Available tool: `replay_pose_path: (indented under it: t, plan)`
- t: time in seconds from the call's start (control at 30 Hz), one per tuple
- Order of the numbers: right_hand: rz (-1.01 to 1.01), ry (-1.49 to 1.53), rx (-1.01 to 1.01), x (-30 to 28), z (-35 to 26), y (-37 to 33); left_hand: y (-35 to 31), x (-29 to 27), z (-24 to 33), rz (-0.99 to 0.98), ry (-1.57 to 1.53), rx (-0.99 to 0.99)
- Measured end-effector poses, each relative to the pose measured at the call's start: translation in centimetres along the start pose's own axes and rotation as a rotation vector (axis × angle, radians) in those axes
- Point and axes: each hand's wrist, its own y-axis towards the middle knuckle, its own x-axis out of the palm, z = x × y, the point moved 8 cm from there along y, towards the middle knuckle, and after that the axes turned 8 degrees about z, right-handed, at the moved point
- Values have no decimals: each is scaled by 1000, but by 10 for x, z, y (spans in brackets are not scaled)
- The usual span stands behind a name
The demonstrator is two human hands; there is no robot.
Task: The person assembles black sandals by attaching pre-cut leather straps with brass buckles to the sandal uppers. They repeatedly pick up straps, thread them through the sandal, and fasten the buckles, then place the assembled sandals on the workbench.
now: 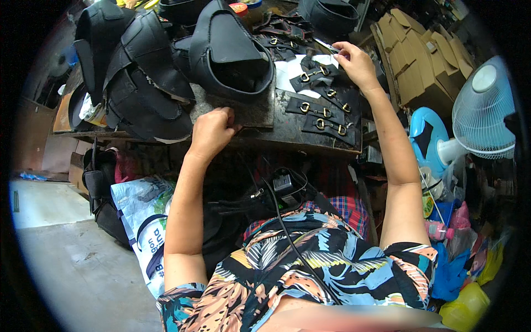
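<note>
While the right hand [354, 62] pinches a slim, silvery, pointed tool [325, 45] over the far right part of the table [326, 146], the tool juts leftward from the fingertips. Black straps [315, 109] with gold-coloured buckles lie on the table's right side, mostly nearer its front edge than that pinch. At the table's front edge, the left hand [213, 131] curls tightly; I cannot tell whether it holds anything.
</note>
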Motion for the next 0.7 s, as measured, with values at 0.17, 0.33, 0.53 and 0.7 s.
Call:
replay_pose_path:
  t: [0.17, 0.33, 0.53, 0.7]
  plan:
    - [-147, 30, -91, 24, -21, 45, 3, 2, -3, -41, -31, -10]
    - [-286, 57, -201, 78, -41, 73, 4, 3, -4, -49, -44, -25]
    - [17, -36, -302, 118, -67, 82, 4, -1, -3, -63, -29, -42]
    - [-25, 36, -145, 126, -59, 80, 5, -3, -2, -90, -32, -59]
